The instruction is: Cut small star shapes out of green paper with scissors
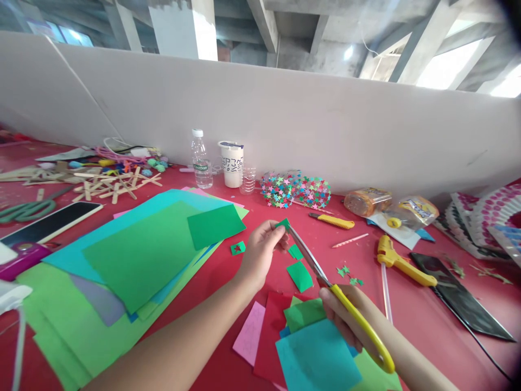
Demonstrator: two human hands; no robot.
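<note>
- Mid-table, over the red top (358, 247): left hand (262, 252) pinches a small green scrap (284, 222) between thumb and fingers, clear of the bigger sheets.
- Right hand (345, 309): gripping the yellow-handled scissors (360, 328), blades pointing away and leftward, tips at the scrap's right edge. Can't tell if the blades are biting into it.
- Under the blades: a small green offcut (296, 252) and a larger green piece (300, 276), both on the table, near each other.
- Left of left hand: green square (235, 250) with a star shape in its middle.
- Right of the blades: loose group of green stars (345, 270).
- Below right hand: paper pile, teal sheet (317, 355) on top, red sheet (271, 326) underneath, pink strip (248, 334) at its left.
- Left side: big paper stack, green sheet (142, 260) over a blue one (67, 260), dark green rectangle (215, 226) lying across the right end.
- Right side: glue gun (407, 266) beside a black phone (464, 296); cutter (331, 220) and striped pencil (350, 240) farther in.
- Back, by the partition (285, 114): water bottle (202, 163), white cup (232, 168), star-filled clear cups (279, 190).
</note>
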